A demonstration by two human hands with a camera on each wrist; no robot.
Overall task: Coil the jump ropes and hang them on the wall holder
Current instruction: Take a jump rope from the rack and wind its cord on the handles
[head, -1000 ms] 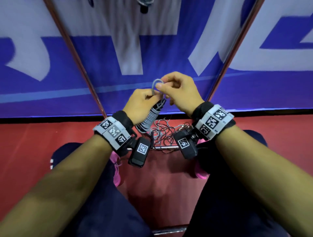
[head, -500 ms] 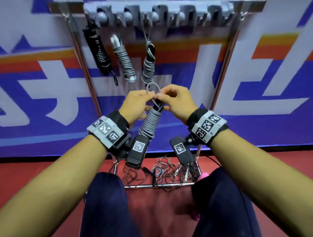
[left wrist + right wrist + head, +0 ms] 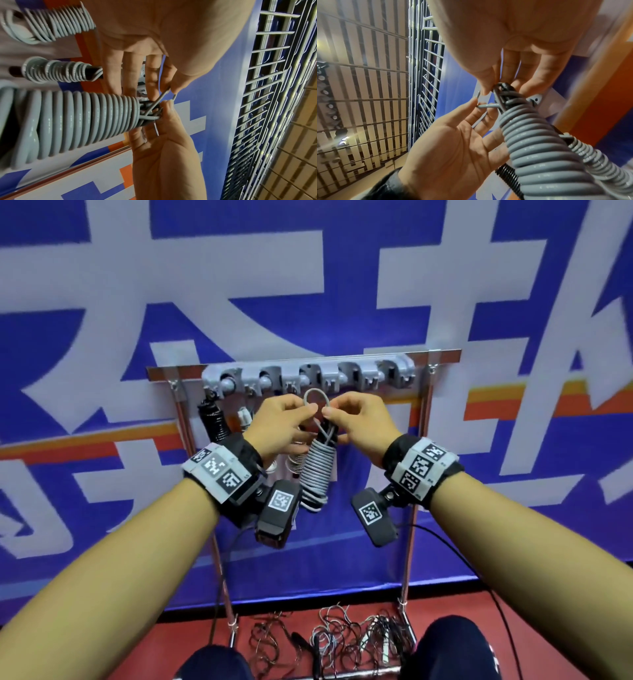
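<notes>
both hands are up at the wall holder [image 3: 308,373], a grey rail of clips mounted on a metal frame [image 3: 422,440]. clip count unclear from here.

1 coiled grey jump rope [image 3: 317,470] in hand: tight wraps, black handle ends showing at the top. it hangs roughly vertical between the wrists, with 1 open loop [image 3: 315,398] sticking out the top. left hand [image 3: 282,422] pinches the loop's left side between thumb and forefinger. right hand [image 3: 358,422] pinches the right side the same way. other fingers loosely bent beside the coil's top end. the loop sits just below the middle of the rail, in front of it; cannot tell if it touches a clip.

already hanging on the rail: 3 coils. 1 black coil [image 3: 214,419] at far left, and 2 grey hung coils [image 3: 56,73] right of it. the grey pair is mostly hidden behind the left hand in the head view, clear in the left wrist view.

floor: a tangle of loose ropes [image 3: 346,642] at the frame's foot, between 2 knees [image 3: 452,645]. too knotted to count.

backdrop: blue banner [image 3: 102,285] with white and orange blocks. 2 marker bands [image 3: 219,470], 1 per wrist, with 1 black camera [image 3: 279,508] under each.
</notes>
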